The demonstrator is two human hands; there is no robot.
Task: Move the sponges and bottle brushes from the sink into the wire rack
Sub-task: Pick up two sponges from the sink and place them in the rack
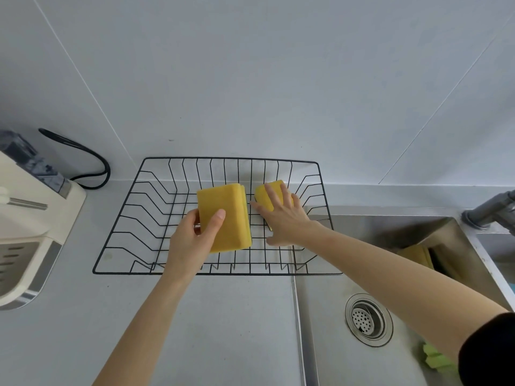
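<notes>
sponges sit in both hands over the black wire rack (133, 207), which stands on the grey counter (223, 316) against the wall, its right end overlapping the sink's left rim.

left hand (192, 238) comes in over the rack's near edge and is closed around a stack of yellow sponges (225, 215), thumb on the top face, fingers wrapped under the left side. the stack is held above the middle of the rack, tilted a little, its far end toward the back edge; whether its underside touches the wires cannot be told.

right hand (281, 215) reaches across from the sink side, fingers spread and laid flat on top of a second yellow sponge (266, 197). that sponge lies toward the rack's back right part, just beside the stack, with a narrow gap between them. the palm covers its near half, so the hand presses on it rather than clasping it; how firmly cannot be told.

in the steel sink (328, 316) more yellow sponges (415, 254) lean against the far wall, partly hidden behind the right forearm. a green sponge (437, 359) shows at the sink's near right corner, mostly covered by the dark sleeve (490, 352). drain strainer (367, 320) lies in the sink floor, well apart from both.
</notes>
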